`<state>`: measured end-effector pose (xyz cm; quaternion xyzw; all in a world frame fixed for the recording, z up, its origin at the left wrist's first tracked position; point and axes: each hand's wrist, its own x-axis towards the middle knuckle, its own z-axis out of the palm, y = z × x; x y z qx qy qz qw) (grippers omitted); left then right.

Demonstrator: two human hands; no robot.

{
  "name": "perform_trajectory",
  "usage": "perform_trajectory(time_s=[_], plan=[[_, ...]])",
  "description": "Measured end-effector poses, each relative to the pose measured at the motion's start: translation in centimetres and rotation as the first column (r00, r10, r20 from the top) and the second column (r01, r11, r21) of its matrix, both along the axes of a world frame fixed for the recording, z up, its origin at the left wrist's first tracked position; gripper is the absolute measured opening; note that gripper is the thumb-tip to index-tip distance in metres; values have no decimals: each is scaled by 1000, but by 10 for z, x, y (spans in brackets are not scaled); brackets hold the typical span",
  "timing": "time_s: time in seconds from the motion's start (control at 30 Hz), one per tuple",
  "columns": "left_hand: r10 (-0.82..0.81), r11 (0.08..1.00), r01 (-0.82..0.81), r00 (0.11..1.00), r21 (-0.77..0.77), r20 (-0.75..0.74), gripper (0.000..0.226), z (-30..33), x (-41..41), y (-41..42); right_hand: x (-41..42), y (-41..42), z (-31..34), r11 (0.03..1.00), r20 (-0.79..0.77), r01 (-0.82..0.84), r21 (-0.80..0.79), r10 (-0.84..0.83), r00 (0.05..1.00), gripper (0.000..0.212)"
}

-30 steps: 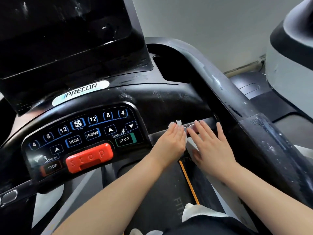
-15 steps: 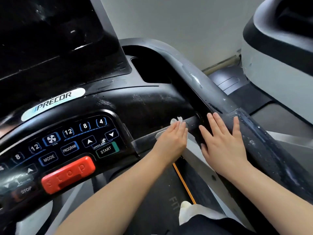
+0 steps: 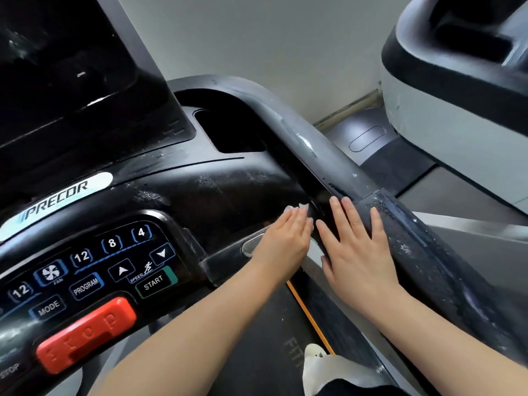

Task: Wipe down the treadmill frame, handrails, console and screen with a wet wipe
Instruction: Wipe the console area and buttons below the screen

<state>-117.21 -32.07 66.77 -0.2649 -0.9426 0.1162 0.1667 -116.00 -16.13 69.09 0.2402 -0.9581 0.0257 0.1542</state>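
Observation:
My left hand (image 3: 285, 238) lies flat with straight fingers on the short bar right of the black console (image 3: 200, 190), pressing a white wet wipe (image 3: 298, 207) whose edge peeks out past the fingertips. My right hand (image 3: 357, 247) rests flat, fingers spread, against the inner side of the right handrail (image 3: 328, 158), empty. The button panel (image 3: 94, 270) with its red stop bar (image 3: 85, 335) sits at lower left. The dark screen (image 3: 65, 61) fills the upper left. Smears and streaks mark the console and handrail.
A cup-holder recess (image 3: 228, 132) lies behind the hands. The treadmill belt (image 3: 265, 352) with an orange stripe runs below my arms. A neighbouring grey machine (image 3: 457, 110) stands at upper right by the wall. White cloth (image 3: 320, 361) shows at the bottom edge.
Both hands have slid rightward along the bar toward the handrail joint, the left still pressing the wipe. The view has turned to the right.

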Motion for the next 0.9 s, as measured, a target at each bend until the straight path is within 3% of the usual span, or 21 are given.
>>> perform_trajectory(time_s=[0.17, 0.37, 0.67, 0.77, 0.83, 0.9], plan=[[-3, 1000, 2, 999, 22, 39, 43, 0, -4, 6, -1, -4, 1, 998, 15, 57, -12, -57, 998, 70], [-81, 997, 80, 994, -24, -71, 40, 9, 27, -26, -1, -3, -4, 998, 63, 58, 29, -60, 996, 61], [41, 995, -20, 976, -99, 215, 41, 8, -8, 13, -1, -2, -7, 994, 28, 77, 72, -79, 997, 45], [45, 999, -39, 975, -28, 218, 31, 14, -3, 0, -1, -4, -7, 993, 11, 88, 82, -89, 996, 41], [44, 998, -53, 972, 34, 230, 50, 14, 4, -9, 0, -4, -8, 993, 6, 89, 76, -90, 996, 46], [46, 997, -57, 979, 50, 197, 48, 15, 13, -16, 0, -4, -8, 994, 7, 86, 72, -87, 996, 49]])
